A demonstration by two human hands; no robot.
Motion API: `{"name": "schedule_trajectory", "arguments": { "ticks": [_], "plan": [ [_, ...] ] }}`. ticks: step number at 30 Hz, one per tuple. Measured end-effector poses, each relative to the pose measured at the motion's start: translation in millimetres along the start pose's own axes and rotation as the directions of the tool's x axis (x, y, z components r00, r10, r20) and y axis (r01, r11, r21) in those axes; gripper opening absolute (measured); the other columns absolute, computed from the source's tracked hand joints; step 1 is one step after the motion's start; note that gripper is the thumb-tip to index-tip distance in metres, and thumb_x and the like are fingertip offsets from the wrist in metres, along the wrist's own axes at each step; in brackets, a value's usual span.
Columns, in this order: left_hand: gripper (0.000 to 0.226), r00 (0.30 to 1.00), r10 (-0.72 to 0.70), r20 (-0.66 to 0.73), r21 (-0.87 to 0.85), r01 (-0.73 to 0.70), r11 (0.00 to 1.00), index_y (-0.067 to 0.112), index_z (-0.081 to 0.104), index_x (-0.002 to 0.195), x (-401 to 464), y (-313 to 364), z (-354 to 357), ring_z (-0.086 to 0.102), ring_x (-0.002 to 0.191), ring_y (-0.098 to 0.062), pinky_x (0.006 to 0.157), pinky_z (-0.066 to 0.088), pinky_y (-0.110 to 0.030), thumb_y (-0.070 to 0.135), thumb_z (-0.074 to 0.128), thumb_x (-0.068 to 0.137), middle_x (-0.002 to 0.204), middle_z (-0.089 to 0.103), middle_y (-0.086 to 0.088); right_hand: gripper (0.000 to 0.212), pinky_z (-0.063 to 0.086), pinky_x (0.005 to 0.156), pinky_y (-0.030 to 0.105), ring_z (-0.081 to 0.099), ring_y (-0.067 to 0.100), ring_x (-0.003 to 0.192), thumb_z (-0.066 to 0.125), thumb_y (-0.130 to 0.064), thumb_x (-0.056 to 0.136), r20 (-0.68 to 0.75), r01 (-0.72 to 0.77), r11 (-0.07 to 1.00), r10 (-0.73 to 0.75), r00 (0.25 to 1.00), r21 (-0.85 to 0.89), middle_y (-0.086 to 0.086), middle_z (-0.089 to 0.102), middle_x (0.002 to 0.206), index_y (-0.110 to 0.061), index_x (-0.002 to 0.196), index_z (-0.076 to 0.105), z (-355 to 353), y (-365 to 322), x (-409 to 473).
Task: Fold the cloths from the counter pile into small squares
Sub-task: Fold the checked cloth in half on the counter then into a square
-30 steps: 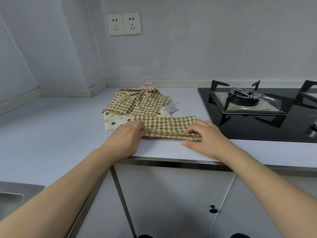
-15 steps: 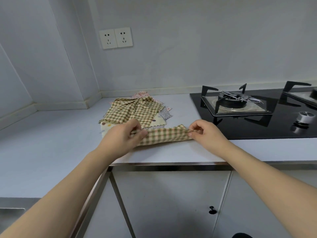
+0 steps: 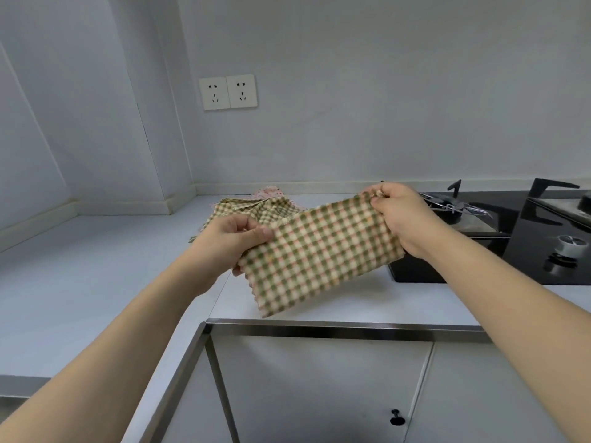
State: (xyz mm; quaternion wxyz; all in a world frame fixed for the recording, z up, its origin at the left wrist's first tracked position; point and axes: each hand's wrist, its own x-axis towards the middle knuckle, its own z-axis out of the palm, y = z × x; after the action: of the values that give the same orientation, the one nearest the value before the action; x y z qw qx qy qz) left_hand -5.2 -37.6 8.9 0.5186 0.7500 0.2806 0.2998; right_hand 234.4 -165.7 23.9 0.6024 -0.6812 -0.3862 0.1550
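Checked cloth (image 3: 323, 254) held clear above the counter (image 3: 96, 276), in front of the pile (image 3: 252, 207): left hand (image 3: 230, 243) pinches its lower-left edge, right hand (image 3: 399, 215) its raised upper corner. It appears partly folded, not yet a small square; no finished squares are visible, and several cloths remain on the pile.

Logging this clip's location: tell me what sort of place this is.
Most likely a home kitchen. A gas hob is set into the white counter, a double wall socket sits above it, and cabinet doors run below.
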Motion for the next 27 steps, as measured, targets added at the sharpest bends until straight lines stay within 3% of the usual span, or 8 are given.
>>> {"name": "schedule_trajectory", "arguments": {
  "ticks": [2,5,7,11,18,21,24,27],
  "plan": [
    [0.017,0.996,-0.092,-0.013,0.068,0.093,0.993,0.006,0.061,0.083,4,-15,0,0.047,0.047,-0.012,0.044,0.04,-0.024,0.02,0.068,0.089,0.062,0.054,-0.003,0.025,0.048,0.091,0.035,0.059,0.019,0.105,0.042,-0.014,0.099,-0.052,0.031,0.966,-0.046,0.998,-0.256,0.002,0.065,0.112,-0.019,0.103,0.066,8,9,10],
    [0.016,0.985,-0.113,-0.133,0.367,0.155,0.917,0.008,0.066,0.084,8,-46,3,0.054,0.062,-0.014,0.057,0.045,-0.026,0.023,0.067,0.089,0.072,0.061,-0.002,0.043,0.035,0.105,0.042,0.043,0.031,0.124,0.047,-0.032,0.096,-0.021,0.108,0.653,-0.186,0.982,-0.75,0.011,0.045,0.136,-0.013,0.135,0.046,31,31,5],
    [0.011,0.986,-0.074,-0.148,0.502,0.139,0.853,0.017,0.066,0.083,8,-62,7,0.06,0.076,-0.015,0.067,0.047,-0.027,0.026,0.066,0.089,0.082,0.066,0.001,0.053,0.031,0.104,0.044,0.038,0.031,0.126,0.044,-0.042,0.095,0.104,0.187,0.507,-0.189,0.977,-0.841,0.01,0.038,0.14,-0.015,0.14,0.037,55,43,-15],
    [0.012,0.991,-0.026,-0.135,0.564,0.098,0.82,0.026,0.06,0.08,11,-71,7,0.055,0.075,-0.007,0.061,0.041,-0.02,0.02,0.064,0.089,0.083,0.063,0.008,0.072,0.005,0.116,0.053,0.008,0.032,0.145,0.019,-0.065,0.093,0.287,0.179,0.432,0.199,0.937,-0.884,0.009,0.009,0.16,-0.022,0.152,0.017,86,72,-42],
    [0.015,0.985,0.015,-0.169,0.505,0.073,0.86,0.022,0.05,0.1,12,-74,3,0.05,0.06,-0.014,0.058,0.038,-0.029,0.029,0.061,0.093,0.067,0.054,0.0,0.091,-0.011,0.114,0.058,-0.014,0.034,0.146,0.009,-0.08,0.084,0.298,0.169,0.413,0.271,0.915,-0.895,0.01,-0.011,0.161,-0.023,0.154,0.002,84,77,-40],
    [0.013,0.995,0.016,-0.101,0.497,0.036,0.867,0.025,0.05,0.106,10,-73,1,0.051,0.062,-0.018,0.064,0.04,-0.032,0.032,0.054,0.097,0.068,0.057,-0.007,0.09,-0.01,0.113,0.06,-0.012,0.03,0.147,0.012,-0.079,0.084,0.275,0.169,0.47,0.165,0.947,-0.866,0.009,-0.01,0.161,-0.022,0.153,0.008,85,74,-43],
    [0.012,1.0,-0.011,-0.028,0.484,0.023,0.875,0.03,0.053,0.107,9,-76,-3,0.041,0.06,-0.016,0.063,0.035,-0.033,0.025,0.044,0.1,0.058,0.043,-0.002,0.07,0.007,0.117,0.049,0.011,0.025,0.146,0.018,-0.064,0.092,0.324,0.391,0.504,-0.219,0.921,-0.77,0.005,0.016,0.159,-0.021,0.146,0.032,88,68,-54],
    [0.023,0.999,-0.007,0.031,0.492,-0.009,0.87,0.034,0.057,0.098,10,-75,-4,0.04,0.063,-0.016,0.064,0.034,-0.032,0.017,0.042,0.1,0.064,0.044,-0.004,0.058,0.021,0.114,0.04,0.028,0.02,0.137,0.028,-0.057,0.096,0.418,0.433,0.565,-0.165,0.893,-0.702,-0.003,0.033,0.15,-0.022,0.142,0.041,93,67,-68]
  ]
}}
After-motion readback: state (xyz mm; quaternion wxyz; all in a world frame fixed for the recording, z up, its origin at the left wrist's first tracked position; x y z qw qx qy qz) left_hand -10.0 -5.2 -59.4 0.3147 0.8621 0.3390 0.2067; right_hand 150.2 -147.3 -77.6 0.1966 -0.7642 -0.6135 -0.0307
